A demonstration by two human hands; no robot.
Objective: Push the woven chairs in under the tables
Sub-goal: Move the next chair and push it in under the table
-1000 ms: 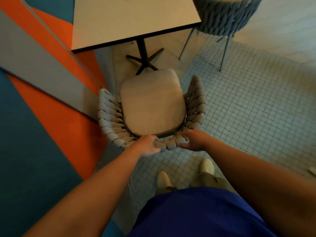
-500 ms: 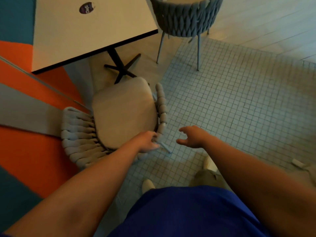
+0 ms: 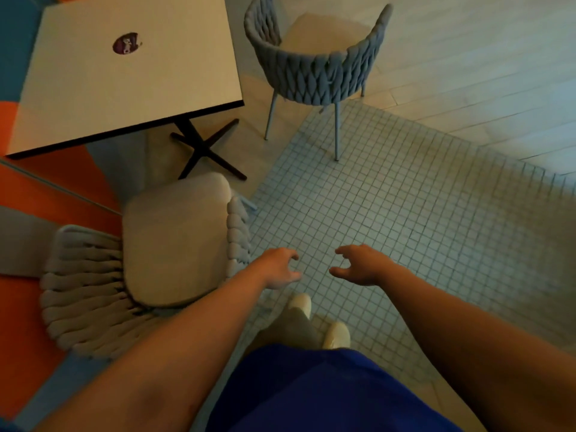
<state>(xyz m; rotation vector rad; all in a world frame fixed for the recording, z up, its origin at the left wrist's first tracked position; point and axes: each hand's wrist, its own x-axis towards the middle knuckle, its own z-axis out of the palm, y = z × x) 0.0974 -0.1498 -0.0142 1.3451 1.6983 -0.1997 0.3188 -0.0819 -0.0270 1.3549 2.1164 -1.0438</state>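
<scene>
While the chair [image 3: 174,241] sits skewed near the table [image 3: 124,73], not under it, left hand [image 3: 277,269] and right hand [image 3: 358,266] hover empty, loosely curled, likely between grips.

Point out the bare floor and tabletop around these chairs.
Free: the mosaic-tiled floor right of the near grey woven chair, before the far grey woven chair; the white square tabletop around its round dark sticker. Crowded: between near chair and black cross-shaped table base.

Left hand [image 3: 277,269], right hand [image 3: 358,265]: half-curled, seemingly empty
</scene>
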